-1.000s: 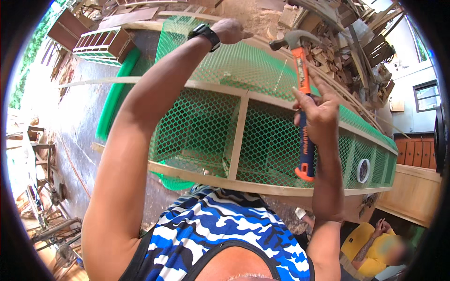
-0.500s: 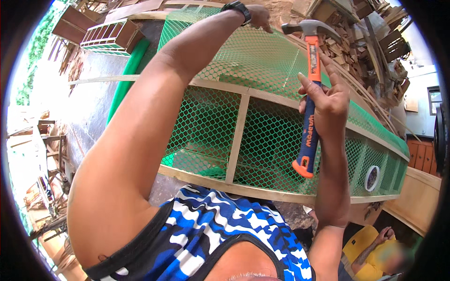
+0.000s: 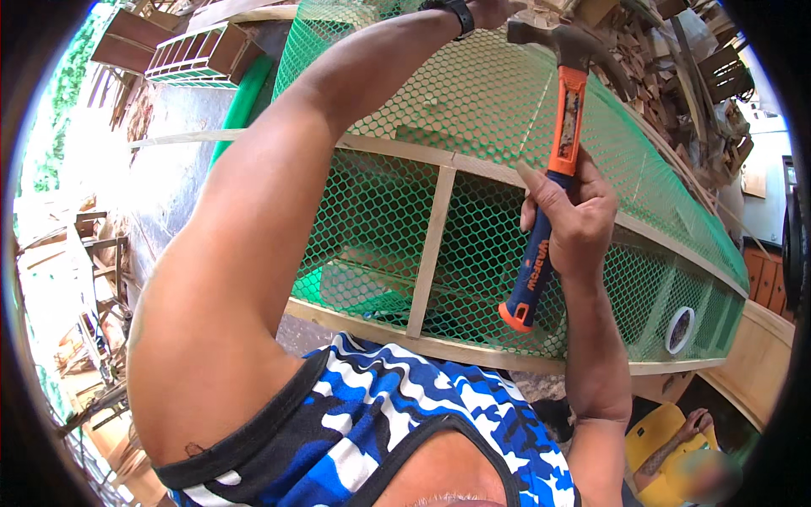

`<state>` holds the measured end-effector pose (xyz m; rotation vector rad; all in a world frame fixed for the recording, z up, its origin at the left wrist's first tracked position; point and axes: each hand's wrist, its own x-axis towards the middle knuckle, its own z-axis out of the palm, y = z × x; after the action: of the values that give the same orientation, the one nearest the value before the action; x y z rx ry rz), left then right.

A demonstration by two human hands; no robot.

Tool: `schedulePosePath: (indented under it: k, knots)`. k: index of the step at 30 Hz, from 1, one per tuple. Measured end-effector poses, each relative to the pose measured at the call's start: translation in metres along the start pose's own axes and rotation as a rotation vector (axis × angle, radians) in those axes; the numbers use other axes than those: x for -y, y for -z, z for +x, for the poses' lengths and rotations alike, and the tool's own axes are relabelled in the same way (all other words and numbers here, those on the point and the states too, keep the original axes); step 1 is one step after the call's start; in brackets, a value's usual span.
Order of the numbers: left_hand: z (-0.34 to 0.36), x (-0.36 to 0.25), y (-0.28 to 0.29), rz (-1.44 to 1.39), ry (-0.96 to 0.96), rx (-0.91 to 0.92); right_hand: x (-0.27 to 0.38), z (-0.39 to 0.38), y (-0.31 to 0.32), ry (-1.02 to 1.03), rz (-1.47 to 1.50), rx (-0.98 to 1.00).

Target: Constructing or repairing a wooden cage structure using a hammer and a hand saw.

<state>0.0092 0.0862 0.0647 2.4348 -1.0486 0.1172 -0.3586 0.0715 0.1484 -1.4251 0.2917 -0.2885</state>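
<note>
My right hand [image 3: 574, 224] grips a claw hammer [image 3: 568, 122] by its navy-and-orange handle, head upward, above a long timber-framed cage [image 3: 435, 253] covered with green plastic mesh [image 3: 456, 101]. Beyond the front frame, my left hand [image 3: 486, 12] is at the top edge of the view, by the mesh near the hammer head. Its fingers are too cut off and unclear to tell if they hold anything. The left forearm crosses over the cage. A white ring [image 3: 680, 329] is set in the mesh at the cage's right end.
Piles of wood offcuts [image 3: 701, 76] lie behind at right. A slatted wooden crate [image 3: 194, 55] and a green mesh roll [image 3: 245, 93] are at back left. Lumber and equipment crowd the far left. A person in yellow [image 3: 667, 448] sits at lower right, beside plywood boards [image 3: 752, 355].
My left hand has moved up and rightward to the top edge. The hammer, still in my right hand, has risen and tilted further, head to the right and handle end to the left.
</note>
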Motion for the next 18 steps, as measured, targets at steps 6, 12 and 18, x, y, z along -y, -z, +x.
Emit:
schedulePosePath:
  k: [6,12,18]
  knots:
    - [-0.022,0.000,0.023,0.057,0.103,-0.008,0.014,-0.007,-0.008,-0.082,-0.221,0.102]
    - [-0.035,-0.009,0.035,0.015,0.143,-0.033,0.007,-0.001,-0.021,0.245,-0.677,0.146]
    - [-0.181,-0.059,0.132,-1.068,-0.055,0.157,-0.007,0.008,-0.029,0.172,-0.719,0.183]
